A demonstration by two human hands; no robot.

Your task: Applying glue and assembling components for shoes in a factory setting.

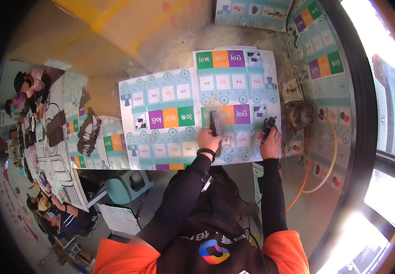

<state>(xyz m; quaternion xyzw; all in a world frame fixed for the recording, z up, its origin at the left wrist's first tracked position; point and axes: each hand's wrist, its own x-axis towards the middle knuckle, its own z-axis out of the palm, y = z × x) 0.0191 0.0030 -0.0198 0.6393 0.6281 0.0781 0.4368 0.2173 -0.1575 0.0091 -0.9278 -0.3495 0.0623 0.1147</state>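
Here, a dark brush was held over a printed sheet mid-frame by the left hand, its fingers wrapped around the handle. Right of the middle, a black tool was held in the right hand's curled fingers.
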